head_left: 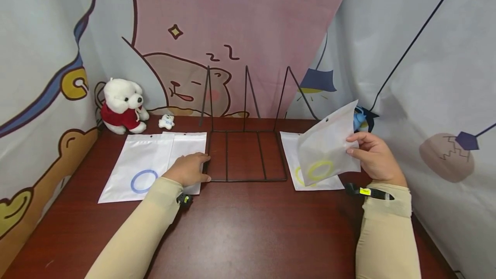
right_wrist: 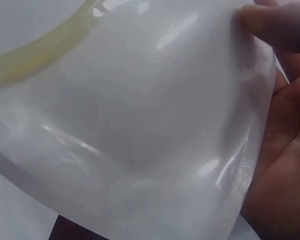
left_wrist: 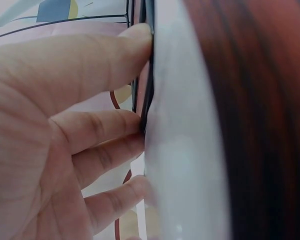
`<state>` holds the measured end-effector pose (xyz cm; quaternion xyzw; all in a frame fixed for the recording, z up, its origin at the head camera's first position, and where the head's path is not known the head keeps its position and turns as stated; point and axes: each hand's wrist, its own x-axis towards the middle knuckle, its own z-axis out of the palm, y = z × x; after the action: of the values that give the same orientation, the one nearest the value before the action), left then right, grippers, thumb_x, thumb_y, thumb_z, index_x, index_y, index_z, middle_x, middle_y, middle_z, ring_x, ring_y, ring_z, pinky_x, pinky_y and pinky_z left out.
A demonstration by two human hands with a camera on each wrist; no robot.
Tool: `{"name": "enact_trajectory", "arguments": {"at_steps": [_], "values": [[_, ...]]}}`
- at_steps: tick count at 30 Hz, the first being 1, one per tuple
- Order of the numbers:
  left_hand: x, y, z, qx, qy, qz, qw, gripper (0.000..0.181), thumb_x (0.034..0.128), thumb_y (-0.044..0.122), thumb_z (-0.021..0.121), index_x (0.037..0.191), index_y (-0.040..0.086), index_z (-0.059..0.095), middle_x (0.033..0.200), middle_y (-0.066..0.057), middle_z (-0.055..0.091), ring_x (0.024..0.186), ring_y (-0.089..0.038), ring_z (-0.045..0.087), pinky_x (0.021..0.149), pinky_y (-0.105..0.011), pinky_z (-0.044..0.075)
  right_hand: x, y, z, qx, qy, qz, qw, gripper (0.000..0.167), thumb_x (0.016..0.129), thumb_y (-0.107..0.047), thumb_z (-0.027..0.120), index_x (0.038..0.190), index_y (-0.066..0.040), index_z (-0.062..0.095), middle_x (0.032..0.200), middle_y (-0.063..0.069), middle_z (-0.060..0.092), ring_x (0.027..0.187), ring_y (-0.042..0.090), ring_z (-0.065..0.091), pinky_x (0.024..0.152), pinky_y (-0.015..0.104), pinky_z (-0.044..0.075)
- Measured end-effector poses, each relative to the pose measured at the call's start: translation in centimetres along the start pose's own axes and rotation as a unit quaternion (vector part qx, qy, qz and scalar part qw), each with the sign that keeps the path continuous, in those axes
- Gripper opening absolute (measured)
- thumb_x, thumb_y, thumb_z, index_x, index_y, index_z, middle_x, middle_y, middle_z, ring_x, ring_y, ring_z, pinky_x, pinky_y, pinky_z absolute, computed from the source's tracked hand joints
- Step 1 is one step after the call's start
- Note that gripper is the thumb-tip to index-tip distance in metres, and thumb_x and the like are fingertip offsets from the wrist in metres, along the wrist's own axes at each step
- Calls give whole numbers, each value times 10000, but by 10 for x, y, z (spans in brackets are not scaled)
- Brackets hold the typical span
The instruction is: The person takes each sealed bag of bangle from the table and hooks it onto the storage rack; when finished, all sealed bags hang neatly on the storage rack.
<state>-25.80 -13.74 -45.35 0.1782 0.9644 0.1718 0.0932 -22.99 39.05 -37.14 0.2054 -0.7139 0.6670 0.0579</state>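
In the head view, my right hand (head_left: 379, 158) pinches the edge of a white plastic pouch (head_left: 333, 137) between thumb and fingers. This pouch is raised and tilted, and a yellow ring (head_left: 320, 170) shows on it. Under it lies another white pouch (head_left: 323, 184), partly covered, also with a yellow ring. My left hand (head_left: 187, 169) touches the left side of a black wire rack (head_left: 248, 180) near its front corner. In the left wrist view, the thumb and fingertips (left_wrist: 132, 120) press against the dark wire (left_wrist: 149, 90).
Two white pouches overlap at the left, the front one (head_left: 131, 158) showing a blue ring (head_left: 144, 181). Behind them sit a white plush bear (head_left: 122, 104) in red and a tiny white toy (head_left: 166, 121). A blue toy (head_left: 359, 117) stands behind the raised pouch. Printed curtains surround the table (head_left: 248, 231).
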Motion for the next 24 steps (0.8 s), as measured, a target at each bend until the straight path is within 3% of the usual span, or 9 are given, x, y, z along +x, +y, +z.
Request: {"name": "enact_trajectory", "arguments": {"at_steps": [12, 24], "values": [[0, -1, 1, 27, 22, 16, 10000, 730, 897, 329, 819, 1509, 24, 561, 1574, -189, 527, 1454, -444, 484, 1205, -704, 294, 5, -7, 16, -24, -444, -275, 9986, 327, 954, 233, 550, 1165, 36, 703, 1126, 22, 653, 982, 120, 636, 791, 179, 599], [1, -1, 1, 46, 54, 28, 10000, 729, 894, 329, 825, 1503, 22, 567, 1564, -187, 539, 1442, -440, 500, 1199, -705, 302, 7, -10, 26, -17, -113, -241, 9996, 291, 953, 213, 578, 1154, 48, 707, 1111, 23, 674, 971, 126, 642, 801, 197, 609]]}}
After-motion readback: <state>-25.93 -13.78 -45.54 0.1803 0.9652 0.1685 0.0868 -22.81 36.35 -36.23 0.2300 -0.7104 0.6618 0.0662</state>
